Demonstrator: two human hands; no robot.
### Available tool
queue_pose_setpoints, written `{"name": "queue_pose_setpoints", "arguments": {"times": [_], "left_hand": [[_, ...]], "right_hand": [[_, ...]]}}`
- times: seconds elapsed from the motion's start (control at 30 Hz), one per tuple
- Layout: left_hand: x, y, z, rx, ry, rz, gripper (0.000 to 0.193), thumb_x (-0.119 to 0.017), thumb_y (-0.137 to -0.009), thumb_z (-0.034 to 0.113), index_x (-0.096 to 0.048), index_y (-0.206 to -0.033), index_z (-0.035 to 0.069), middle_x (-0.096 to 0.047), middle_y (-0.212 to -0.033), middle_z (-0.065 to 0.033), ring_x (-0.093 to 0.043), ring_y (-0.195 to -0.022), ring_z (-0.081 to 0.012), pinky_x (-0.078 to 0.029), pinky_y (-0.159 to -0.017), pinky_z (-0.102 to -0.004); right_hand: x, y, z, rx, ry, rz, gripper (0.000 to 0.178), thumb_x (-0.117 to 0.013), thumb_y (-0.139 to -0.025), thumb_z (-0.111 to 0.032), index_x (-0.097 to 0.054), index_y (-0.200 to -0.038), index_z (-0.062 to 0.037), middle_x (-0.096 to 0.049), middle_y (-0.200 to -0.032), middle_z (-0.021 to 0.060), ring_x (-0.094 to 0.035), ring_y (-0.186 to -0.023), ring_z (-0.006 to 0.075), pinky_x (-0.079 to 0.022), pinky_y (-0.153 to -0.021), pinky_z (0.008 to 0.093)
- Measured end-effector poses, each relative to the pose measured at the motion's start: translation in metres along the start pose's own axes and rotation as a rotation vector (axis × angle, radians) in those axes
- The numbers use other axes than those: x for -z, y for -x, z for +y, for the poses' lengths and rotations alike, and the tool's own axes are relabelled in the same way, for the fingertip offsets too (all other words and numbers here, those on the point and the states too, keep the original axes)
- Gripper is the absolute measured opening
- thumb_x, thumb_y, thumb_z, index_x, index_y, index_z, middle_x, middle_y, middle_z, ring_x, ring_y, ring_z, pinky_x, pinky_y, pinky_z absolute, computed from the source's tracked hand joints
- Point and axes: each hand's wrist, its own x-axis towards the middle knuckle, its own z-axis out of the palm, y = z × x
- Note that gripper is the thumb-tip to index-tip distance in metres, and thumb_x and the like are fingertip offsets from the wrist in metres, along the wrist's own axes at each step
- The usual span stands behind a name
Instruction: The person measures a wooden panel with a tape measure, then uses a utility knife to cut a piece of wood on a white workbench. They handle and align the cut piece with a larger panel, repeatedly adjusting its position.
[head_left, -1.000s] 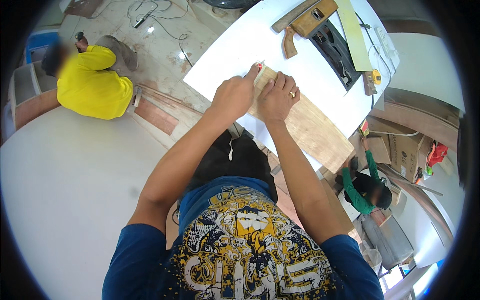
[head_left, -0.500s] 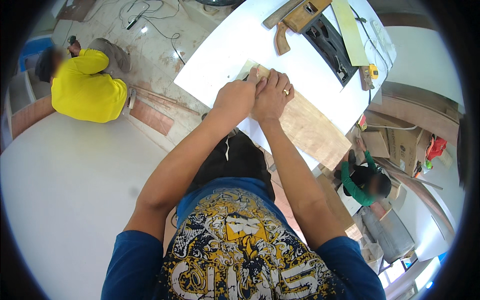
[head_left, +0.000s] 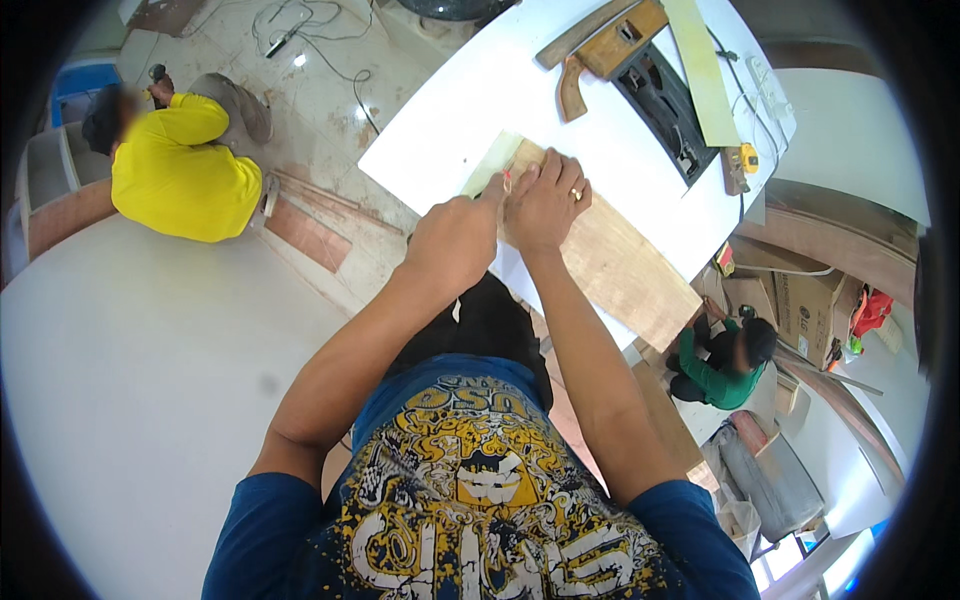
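My left hand (head_left: 455, 240) is closed in a fist over the left edge of a light-brown wooden board (head_left: 640, 265) on the white table. What it grips is mostly hidden; a small dark part shows beside the knuckles and a bit of red at the fingertip. My right hand (head_left: 545, 205), with a ring on one finger, lies on the board near its far end, its fingers stretched over the surface and its thumb close to the left fingertips. A paler strip (head_left: 490, 165) runs along the board's far left end.
On the white table (head_left: 440, 120) lie a wooden hand plane (head_left: 625, 38), a black tool case (head_left: 665, 110), a pale yellow strip (head_left: 700, 75) and a yellow tape measure (head_left: 748, 156). Co-workers in yellow (head_left: 185, 180) and green (head_left: 725, 370) crouch at either side. Cables (head_left: 358, 77) trail over the floor.
My left hand has drawn back toward my body along the board's left edge, uncovering the pale strip. The right hand stays nearly in place. The co-worker in green has shifted posture.
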Motion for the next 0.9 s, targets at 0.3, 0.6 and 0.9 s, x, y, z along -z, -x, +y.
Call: {"name": "queue_pose_setpoints", "arguments": {"times": [0.3,0.6,0.9], "left_hand": [[-0.037,-0.050,-0.021,-0.069,0.027,0.185,0.051,-0.056,-0.098,0.012,-0.052,-0.148,0.006,-0.070,-0.082,-0.0251,-0.070,-0.082,-0.0447,-0.056,-0.075,-0.0551],[-0.023,-0.055,-0.006,-0.089,-0.006,0.110,0.056,-0.056,-0.094,0.008,-0.051,-0.149,0.002,-0.071,-0.084,-0.0266,-0.071,-0.079,-0.0441,-0.057,-0.076,-0.0536],[-0.032,-0.021,-0.025,-0.027,-0.068,0.055,0.065,-0.054,-0.092,0.003,-0.045,-0.156,0.010,-0.070,-0.080,-0.0274,-0.072,-0.083,-0.0436,-0.057,-0.077,-0.0549]], "right_hand": [[-0.008,-0.001,0.003,0.004,0.016,0.002,0.046,-0.049,-0.103,-0.026,-0.049,-0.141,-0.0017,-0.048,-0.139,0.0193,-0.036,-0.143,0.0352,-0.018,-0.119,0.0580],[-0.008,-0.001,0.005,0.009,0.009,0.010,0.045,-0.049,-0.103,-0.027,-0.049,-0.141,-0.0022,-0.048,-0.139,0.0181,-0.036,-0.143,0.0351,-0.018,-0.119,0.0583],[-0.001,-0.002,-0.001,-0.023,-0.013,-0.026,0.045,-0.048,-0.102,-0.027,-0.050,-0.140,-0.0025,-0.048,-0.140,0.0169,-0.035,-0.143,0.0346,-0.018,-0.119,0.0580]]}}
